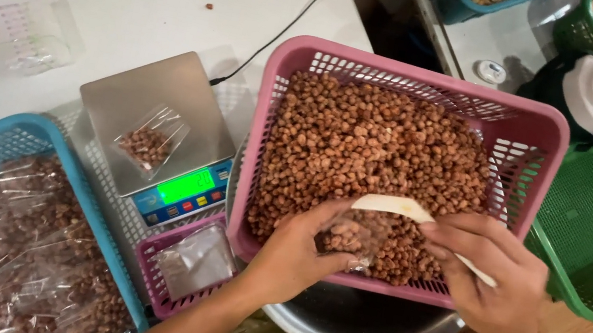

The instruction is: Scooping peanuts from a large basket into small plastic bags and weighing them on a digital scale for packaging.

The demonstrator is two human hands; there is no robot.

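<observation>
On white table (139,4), scale (161,112), pink basket (424,75)

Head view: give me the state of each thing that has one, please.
pink basket: nearly full of brown nuts
small clear bag: held open by left hand, partly filled
pale scoop: held by right hand at the bag's mouth
scale: display lit green, a small bag of nuts on its pan
blue basket: holds filled bags

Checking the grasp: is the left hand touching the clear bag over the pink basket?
Touching. Head view: left hand fingers wrap the clear bag.
</observation>
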